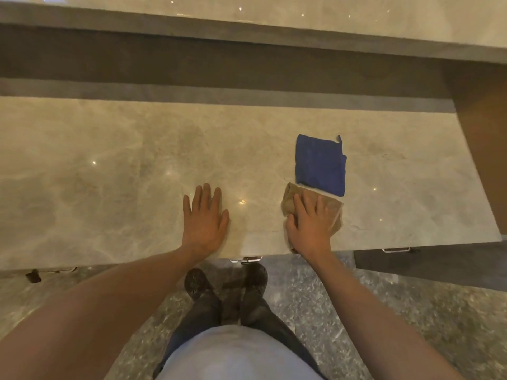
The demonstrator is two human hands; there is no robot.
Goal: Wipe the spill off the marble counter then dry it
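Note:
The beige marble counter (109, 171) runs across the view in front of me. My right hand (310, 226) presses flat on a tan cloth (333, 209) near the counter's front edge, fingers spread over it. A folded blue cloth (319, 164) lies just beyond the tan one, almost touching it. My left hand (204, 218) rests palm down on the bare marble, fingers apart, holding nothing. I cannot make out a distinct spill on the surface.
A raised dark ledge (219, 64) and an upper marble shelf (301, 9) stand behind the counter. A brown wall panel (482, 149) bounds the right end. Metal drawer handles (245, 259) show under the front edge. My legs and shoes stand on speckled floor.

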